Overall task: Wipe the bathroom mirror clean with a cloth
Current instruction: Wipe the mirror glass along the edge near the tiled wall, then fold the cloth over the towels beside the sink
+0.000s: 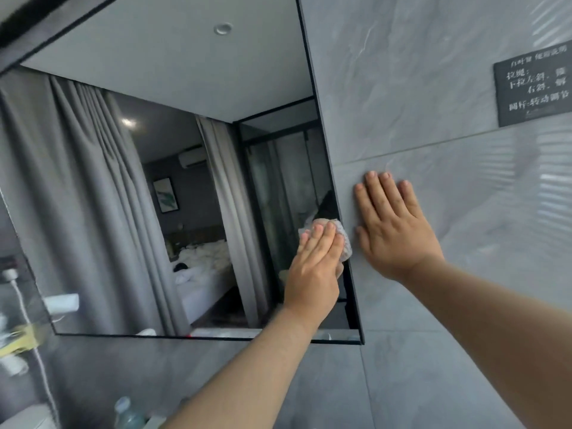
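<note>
Grey tiles are covering the bathroom wall, and a big mirror is hanging on it. The left hand is pressing a small pale cloth flat against the glass, right by the mirror's right edge and in its lower part. The fingers are lying straight on top of the cloth, holding it to the glass. The right hand is resting open and flat on the tiles just beside the mirror, holding nothing, and it looks like it is keeping the person steady.

I think the wiping is going on now, at the right side. Next, the cloth probably needs to slide across the rest of the glass while staying pressed down, so no spots are missed.

Farther out, a dark sign with white writing is sitting high on the wall. A clear bottle is standing low on the left.
</note>
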Demonstrator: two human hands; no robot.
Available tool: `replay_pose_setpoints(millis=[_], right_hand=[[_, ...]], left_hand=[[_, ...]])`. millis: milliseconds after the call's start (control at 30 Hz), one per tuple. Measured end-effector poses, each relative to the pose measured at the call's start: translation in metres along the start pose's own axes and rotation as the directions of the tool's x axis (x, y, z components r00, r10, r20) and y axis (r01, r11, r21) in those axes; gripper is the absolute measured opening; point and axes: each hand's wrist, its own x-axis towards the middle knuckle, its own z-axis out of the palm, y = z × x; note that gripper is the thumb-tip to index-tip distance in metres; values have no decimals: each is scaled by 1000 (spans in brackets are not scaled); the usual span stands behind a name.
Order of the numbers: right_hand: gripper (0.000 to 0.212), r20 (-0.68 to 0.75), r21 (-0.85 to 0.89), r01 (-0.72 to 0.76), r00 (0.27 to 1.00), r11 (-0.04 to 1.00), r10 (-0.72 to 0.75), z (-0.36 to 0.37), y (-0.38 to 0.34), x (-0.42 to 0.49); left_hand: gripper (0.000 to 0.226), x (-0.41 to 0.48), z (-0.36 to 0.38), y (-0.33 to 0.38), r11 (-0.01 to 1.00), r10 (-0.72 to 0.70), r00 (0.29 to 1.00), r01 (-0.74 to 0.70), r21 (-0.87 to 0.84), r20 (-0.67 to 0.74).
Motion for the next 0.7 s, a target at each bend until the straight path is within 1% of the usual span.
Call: replay_pose_setpoints(millis=[67, 167, 267, 367, 467, 567, 633, 700], right_hand=[[68, -3, -11, 9, 1000, 1000, -9, 1, 0, -8], [67, -20, -43, 45, 999, 998, -46, 5, 2, -21], [67, -22, -40, 67, 997, 997, -68, 11, 4, -34], [68, -21, -50, 57, 998, 997, -58, 13, 4, -41], [71, 61, -59, 35, 998, 998, -31, 9, -1, -42], [75, 187, -71, -7, 982, 997, 20, 1, -10, -43], [78, 260, -75, -23, 965, 997, 42, -5, -12, -44], [79, 328, -64, -24, 944, 998, 44, -17, -12, -43]], left_hand=[[46, -24, 10, 2, 1000, 17, 1000, -17, 0, -14], [64, -54, 26, 8, 1000, 8, 999, -9, -10, -51], [64, -82, 41, 15, 999, -16, 997, 14, -29, -78], [61, -104, 53, 20, 1000, -12, 998, 11, -16, -62], [56, -125, 60, 25, 1000, -17, 998, 16, -18, -52], [55, -147, 65, 31, 1000, -24, 999, 24, -10, -20], [59, -158, 67, 36, 998, -62, 998, 62, -22, -4], [55, -160, 65, 41, 994, -100, 994, 102, -44, 34]])
